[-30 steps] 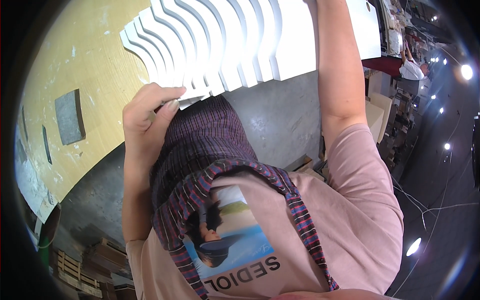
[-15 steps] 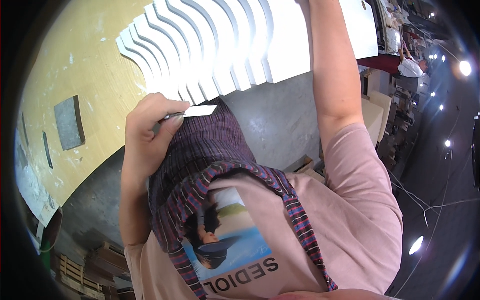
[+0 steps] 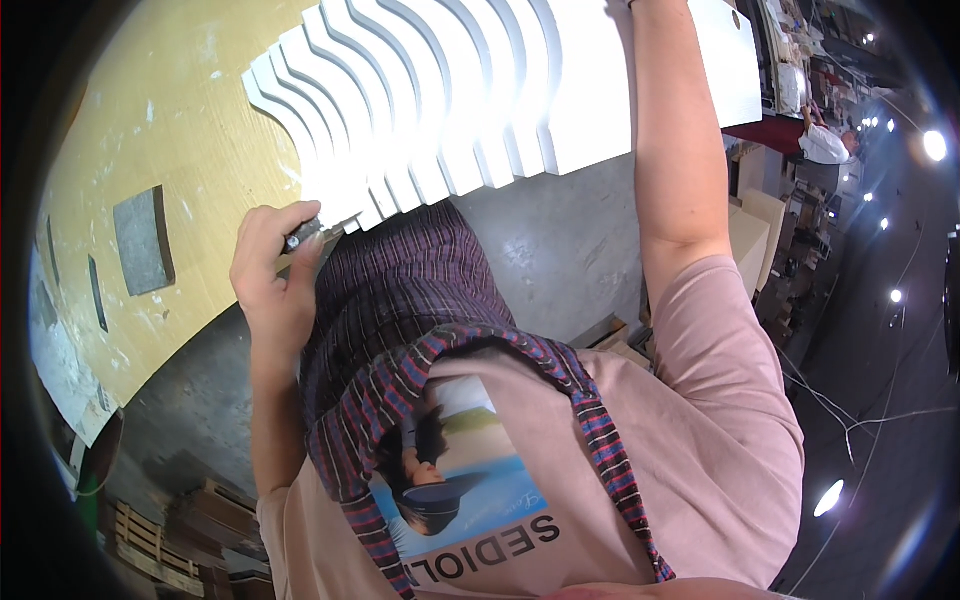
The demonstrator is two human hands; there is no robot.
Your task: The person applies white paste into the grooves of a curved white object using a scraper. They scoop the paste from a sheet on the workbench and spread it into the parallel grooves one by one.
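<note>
My left hand [image 3: 272,262] is closed round the dark handle of a small flat-bladed knife [image 3: 303,234]. The pale blade lies at the near left corner of a fanned stack of white panels [image 3: 590,100]; glare hides whether it touches them. These panels have wavy edges and overlap in steps on a yellowish wooden tabletop [image 3: 215,130]. My right forearm [image 3: 680,130] reaches across the plain right part of the stack. Its hand lies beyond the upper edge of the picture.
A grey rectangular block [image 3: 143,240] and a thin dark strip [image 3: 97,293] lie on the tabletop at the left. Wooden pallets [image 3: 150,540] stand on the floor at lower left. Another person [image 3: 825,143] is at work far off at the right, near cluttered shelving.
My left hand has moved left, and the knife blade has come from over my apron to the panels' near left corner. The right forearm keeps nearly the same place.
</note>
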